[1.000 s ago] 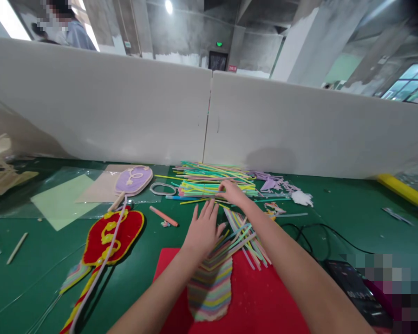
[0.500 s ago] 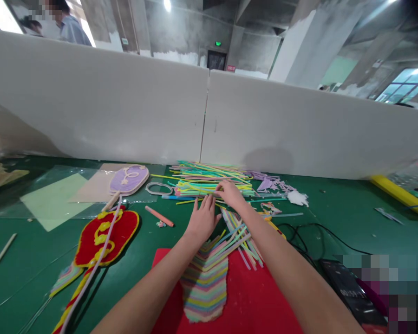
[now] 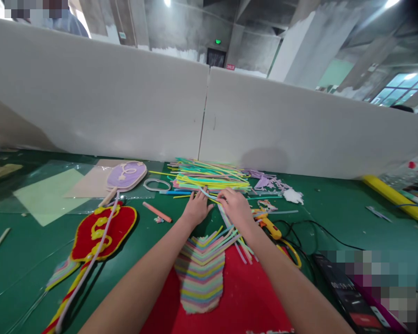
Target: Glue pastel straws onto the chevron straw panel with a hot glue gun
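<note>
My right hand [image 3: 234, 204] is closed in a pinch on a pale blue chenille stem [image 3: 206, 191]. My left hand [image 3: 196, 208] lies beside it, fingers stretched out and thumb apart, its fingertips near the same stem and the front of the pile of coloured chenille stems [image 3: 212, 178]. Below my hands, a striped zigzag piece made of chenille stems [image 3: 202, 278] rests on a red board [image 3: 251, 292]. Loose stem ends [image 3: 235, 239] stick out from its upper right, partly under my right forearm.
Left are a red and yellow fan-shaped piece [image 3: 104, 232], a purple fan-shaped piece [image 3: 127, 176] and an orange stick [image 3: 157, 212]. On the right lie a yellow glue gun [image 3: 270, 227] with black cable, purple scraps [image 3: 264, 181] and a phone [image 3: 344, 287]. A white partition [image 3: 125, 102] stands behind.
My right hand has come back from the pile with a pale blue stem in its pinch. My left hand has shifted slightly left and up. The view has shifted a little.
</note>
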{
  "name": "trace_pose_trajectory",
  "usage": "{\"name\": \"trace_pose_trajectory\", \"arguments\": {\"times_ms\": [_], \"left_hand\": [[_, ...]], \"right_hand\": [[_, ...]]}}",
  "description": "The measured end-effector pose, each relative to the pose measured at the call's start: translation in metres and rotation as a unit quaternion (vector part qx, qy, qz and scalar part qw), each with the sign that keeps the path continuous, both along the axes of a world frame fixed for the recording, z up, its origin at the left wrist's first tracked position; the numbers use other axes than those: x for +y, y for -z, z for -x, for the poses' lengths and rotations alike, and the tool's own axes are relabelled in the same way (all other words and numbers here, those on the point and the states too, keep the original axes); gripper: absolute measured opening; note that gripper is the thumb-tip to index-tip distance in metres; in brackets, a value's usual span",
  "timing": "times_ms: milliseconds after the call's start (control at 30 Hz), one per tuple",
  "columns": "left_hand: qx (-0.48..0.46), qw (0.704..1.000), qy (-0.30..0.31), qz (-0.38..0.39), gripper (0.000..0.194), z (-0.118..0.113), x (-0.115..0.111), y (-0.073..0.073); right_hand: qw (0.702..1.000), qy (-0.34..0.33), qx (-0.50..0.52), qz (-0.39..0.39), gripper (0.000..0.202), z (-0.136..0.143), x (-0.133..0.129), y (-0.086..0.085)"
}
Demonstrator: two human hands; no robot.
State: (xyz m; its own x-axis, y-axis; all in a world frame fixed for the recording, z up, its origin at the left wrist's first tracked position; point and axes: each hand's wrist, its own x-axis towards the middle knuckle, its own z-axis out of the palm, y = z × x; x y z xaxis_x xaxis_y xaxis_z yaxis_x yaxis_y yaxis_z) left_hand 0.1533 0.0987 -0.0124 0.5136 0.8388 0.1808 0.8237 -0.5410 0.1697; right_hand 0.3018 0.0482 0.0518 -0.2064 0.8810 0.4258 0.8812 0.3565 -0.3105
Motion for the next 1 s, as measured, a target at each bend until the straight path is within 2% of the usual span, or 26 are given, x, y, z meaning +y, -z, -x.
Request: {"name": "trace_pose_trajectory", "arguments": {"times_ms": [167,267,367,433,533,667,767,833,1000], "left_hand": [[-0.046,0.999,0.018,0.004,0.045,0.002,0.010,-0.006],[-0.088,0.996,0.028,0.003,0.043,0.009,0.011,-0.020],[-0.144,0.989,0.019,-0.003,0.042,0.026,-0.001,-0.039],[-0.185,0.983,0.009,-0.002,0.041,0.040,-0.018,-0.050],[-0.235,0.972,-0.013,0.002,0.037,0.063,-0.051,-0.060],[-0.279,0.960,-0.038,-0.004,0.037,0.084,-0.094,-0.066],[-0.317,0.946,-0.059,-0.019,0.038,0.090,-0.120,-0.067],[-0.300,0.951,-0.079,-0.020,0.039,0.089,-0.136,-0.067],[-0.114,0.993,0.011,-0.039,0.048,0.070,-0.177,-0.052]], "right_hand": [[0.998,-0.020,0.034,-0.052,0.013,-0.003,-0.060,-0.003],[0.994,-0.049,0.052,-0.087,0.014,-0.007,-0.088,-0.006],[0.985,-0.079,0.050,-0.148,0.014,-0.013,-0.108,-0.007],[0.981,-0.079,0.033,-0.177,0.014,-0.017,-0.117,-0.006],[0.983,-0.061,-0.007,-0.172,0.010,-0.021,-0.124,-0.001],[0.988,-0.077,-0.038,-0.129,0.007,-0.016,-0.129,0.008],[0.989,-0.109,-0.031,-0.097,0.009,-0.010,-0.134,0.013],[0.989,-0.125,-0.027,-0.080,0.011,-0.007,-0.137,0.016],[0.986,-0.150,-0.031,-0.072,0.013,-0.002,-0.144,0.029]]}}
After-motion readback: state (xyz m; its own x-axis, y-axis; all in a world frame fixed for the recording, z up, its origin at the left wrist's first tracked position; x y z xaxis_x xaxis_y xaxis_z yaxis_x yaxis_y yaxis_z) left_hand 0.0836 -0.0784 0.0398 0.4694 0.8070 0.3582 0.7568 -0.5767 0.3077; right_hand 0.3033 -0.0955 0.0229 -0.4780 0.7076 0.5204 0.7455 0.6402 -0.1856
